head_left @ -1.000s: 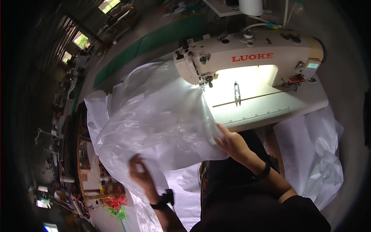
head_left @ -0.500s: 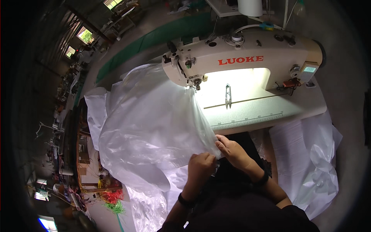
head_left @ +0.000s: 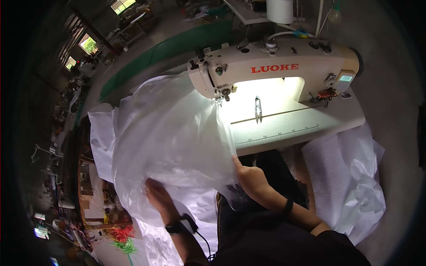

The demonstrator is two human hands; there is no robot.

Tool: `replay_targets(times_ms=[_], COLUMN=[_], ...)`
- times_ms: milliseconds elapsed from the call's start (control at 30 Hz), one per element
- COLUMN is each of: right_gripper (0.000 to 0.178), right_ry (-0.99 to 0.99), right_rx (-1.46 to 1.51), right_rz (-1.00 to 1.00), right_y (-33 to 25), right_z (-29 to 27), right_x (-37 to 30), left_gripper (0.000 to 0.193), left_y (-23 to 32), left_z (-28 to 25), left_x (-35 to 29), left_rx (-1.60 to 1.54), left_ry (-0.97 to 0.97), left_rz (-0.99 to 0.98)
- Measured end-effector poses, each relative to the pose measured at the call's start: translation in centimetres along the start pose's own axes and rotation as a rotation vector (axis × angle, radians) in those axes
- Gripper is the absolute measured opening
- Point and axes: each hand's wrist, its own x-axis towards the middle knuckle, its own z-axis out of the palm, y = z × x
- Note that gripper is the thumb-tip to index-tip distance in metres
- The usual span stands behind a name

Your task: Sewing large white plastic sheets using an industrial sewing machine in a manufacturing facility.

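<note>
A large translucent white plastic sheet drapes from under the needle area of a white sewing machine down toward my lap. At the sheet's right-hand edge, just below the machine bed, my right hand grips the film, index finger stretched along the edge and the other fingers curled. Farther left and lower, my left hand is against the lower part of the sheet; its fingers are blurred and partly hidden, so its grip is unclear. Steel thread snips lie on the lit machine bed.
More white sheeting hangs at the right of the machine. A white thread cone stands behind it. Red and green plastic strands lie at the lower left, near a wooden frame. A green strip runs across the floor behind.
My left hand has left the sheet's right edge beside my right hand and moved left. My right hand has shifted slightly left along the edge, and the sheet's lower corner now hangs over my lap.
</note>
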Motion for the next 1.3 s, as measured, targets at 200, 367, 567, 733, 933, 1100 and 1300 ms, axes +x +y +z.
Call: replay_targets(times_ms=[200,367,567,733,933,1100,1300], right_gripper=[0.053,0.036,0.022,0.019,0.020,0.029,0.029], right_ry=[0.089,-0.021,0.040,0.054,0.113,0.067,0.018], right_rx=[-0.086,-0.190,-0.104,-0.156,0.015,0.136,0.206], right_rz=[0.011,0.116,0.007,0.061,-0.001,0.058,0.129], right_y=[0.1,3.1,-0.6,4.1,4.5,5.8,5.4], right_z=[2.2,2.2,2.0,1.2,-0.6,-0.6,-1.4], right_x=[6.5,12.1,15.9,13.6,13.1,13.3,13.5], left_gripper=[0.038,0.042,0.018,0.014,0.051,0.040,0.042], left_y=[-0.9,-3.0,-3.0,-1.3,-1.0,-2.1,-4.5], left_z=[4.1,7.2,-5.6,10.1,15.5,11.0,20.8], left_x=[7.4,9.5,16.2,0.2,3.4,11.2,2.7], left_rx=[0.427,0.359,0.126,0.920,1.645,1.955,1.201], left_ry=[0.089,-0.044,-0.546,-0.753,-0.981,-0.851,-1.171], left_rz=[-0.020,-0.105,-0.218,0.063,1.072,0.250,0.684])
